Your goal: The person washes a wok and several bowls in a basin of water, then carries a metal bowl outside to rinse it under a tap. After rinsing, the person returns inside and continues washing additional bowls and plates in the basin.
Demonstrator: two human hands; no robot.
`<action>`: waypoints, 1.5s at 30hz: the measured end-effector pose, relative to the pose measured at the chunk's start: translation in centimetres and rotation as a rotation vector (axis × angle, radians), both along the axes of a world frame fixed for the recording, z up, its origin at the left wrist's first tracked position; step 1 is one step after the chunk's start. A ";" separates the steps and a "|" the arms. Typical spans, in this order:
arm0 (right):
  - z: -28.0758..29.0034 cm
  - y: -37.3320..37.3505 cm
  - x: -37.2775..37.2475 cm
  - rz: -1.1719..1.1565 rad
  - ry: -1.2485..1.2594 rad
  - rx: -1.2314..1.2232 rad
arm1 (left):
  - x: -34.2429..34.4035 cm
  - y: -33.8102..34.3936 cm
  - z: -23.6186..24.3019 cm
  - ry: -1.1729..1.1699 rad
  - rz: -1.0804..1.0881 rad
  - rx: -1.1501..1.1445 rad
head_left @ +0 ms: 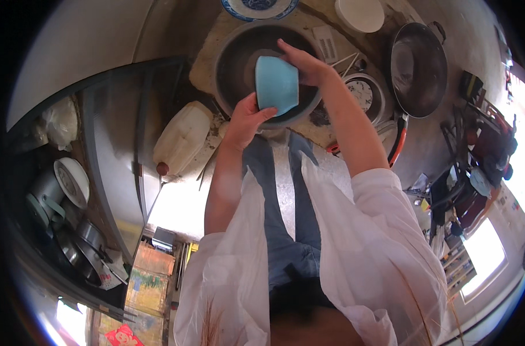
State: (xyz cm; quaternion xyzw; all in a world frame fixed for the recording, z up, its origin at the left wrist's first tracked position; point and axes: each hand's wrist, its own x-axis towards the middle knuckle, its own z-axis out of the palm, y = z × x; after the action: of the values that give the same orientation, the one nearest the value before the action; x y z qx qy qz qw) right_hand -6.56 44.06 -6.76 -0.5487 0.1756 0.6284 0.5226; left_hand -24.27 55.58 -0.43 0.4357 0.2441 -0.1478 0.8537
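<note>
A light blue bowl is tipped on its side above a wide dark basin. My left hand grips its lower left part, with the thumb lying across the outside. At the bowl's upper right is my right hand, its thumb pointing up and away from the bowl. The other fingers of the right hand go behind the bowl and are partly hidden, and they seem to hold it at the rim. The inside of the bowl does not show.
A blue-and-white dish and a white round lid or plate lie beyond the basin. To the right are a metal bowl and a large wok. A pale plastic jug lies at the left, near a cabinet with pots.
</note>
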 end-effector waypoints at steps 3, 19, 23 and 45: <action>-1.5 -0.2 -1.7 -0.297 0.101 0.112 | -0.9 -1.8 -0.5 -0.014 0.435 -0.254; 1.1 2.1 -6.8 -0.334 -0.628 0.086 | 1.9 -3.4 -0.6 0.120 0.806 -0.225; 4.0 2.1 -7.7 -0.541 -0.713 0.152 | 2.1 -2.2 -0.6 0.151 0.906 -0.329; 8.7 2.0 -12.3 -0.694 -0.790 0.023 | 0.1 -5.7 -2.9 0.029 0.823 -0.678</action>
State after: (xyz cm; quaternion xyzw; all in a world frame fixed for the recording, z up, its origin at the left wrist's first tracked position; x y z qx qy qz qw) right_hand -18.83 46.04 1.90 -0.6476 0.1300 0.1655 0.7324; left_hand -24.22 49.84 -3.36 0.0016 0.3454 0.1229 0.9304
